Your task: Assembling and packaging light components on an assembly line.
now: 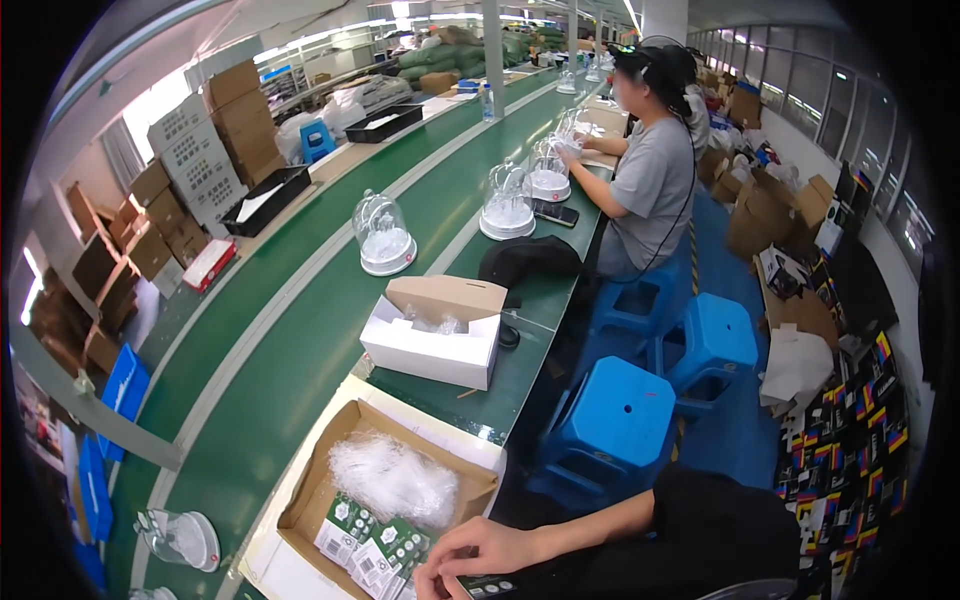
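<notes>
Right hand fingers curled on dark packet (long axis left-right), beside open carton, left hand unseen.

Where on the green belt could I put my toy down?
The green belt is bare between the nearest clear dome and the white open box. The brown carton by the person's hand is crowded.

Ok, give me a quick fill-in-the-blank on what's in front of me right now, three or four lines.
1. The hand rests on a small ____-coloured box.
2. The green-and-white packets lie inside an open ____ box.
3. The clear domes stand on the ____ conveyor belt.
4. The stools beside the belt are ____.

Missing words: dark; cardboard; green; blue
</notes>
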A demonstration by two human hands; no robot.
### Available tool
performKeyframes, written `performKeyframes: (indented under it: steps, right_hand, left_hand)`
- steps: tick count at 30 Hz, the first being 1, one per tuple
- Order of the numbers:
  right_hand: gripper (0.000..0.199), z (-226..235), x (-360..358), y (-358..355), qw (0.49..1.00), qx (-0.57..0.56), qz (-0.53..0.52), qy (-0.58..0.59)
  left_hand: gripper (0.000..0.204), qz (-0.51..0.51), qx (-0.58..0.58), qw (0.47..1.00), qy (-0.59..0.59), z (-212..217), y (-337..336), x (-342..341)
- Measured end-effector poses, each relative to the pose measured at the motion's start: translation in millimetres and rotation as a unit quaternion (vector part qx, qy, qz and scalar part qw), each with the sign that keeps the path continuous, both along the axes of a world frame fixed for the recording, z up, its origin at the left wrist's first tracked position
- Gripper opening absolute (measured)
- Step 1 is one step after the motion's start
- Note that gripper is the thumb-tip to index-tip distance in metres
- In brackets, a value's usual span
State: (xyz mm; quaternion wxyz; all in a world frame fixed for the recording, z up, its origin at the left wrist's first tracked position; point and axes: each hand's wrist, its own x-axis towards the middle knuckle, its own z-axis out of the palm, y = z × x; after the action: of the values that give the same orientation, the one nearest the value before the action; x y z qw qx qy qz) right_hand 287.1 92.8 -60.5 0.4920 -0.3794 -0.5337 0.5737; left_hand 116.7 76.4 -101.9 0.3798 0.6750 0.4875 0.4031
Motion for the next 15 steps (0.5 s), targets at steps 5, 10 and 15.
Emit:
performKeyframes:
  steps: [5,10,15]
  right_hand:
    - [0.022,-7,-4,-2,0.998,-0.033,-0.046,0.017]
    - [0.021,-11,-3,-4,0.996,-0.063,-0.015,0.069]
    - [0.017,-16,-5,2,0.975,-0.114,-0.022,0.188]
  left_hand:
    - [0.023,0.019,-0.127,0.987,-0.094,-7,-2,-17]
    - [0.023,-0.002,-0.179,0.981,-0.076,-38,-6,-35]
    - [0.023,-0.038,-0.237,0.969,-0.057,-39,9,-32]
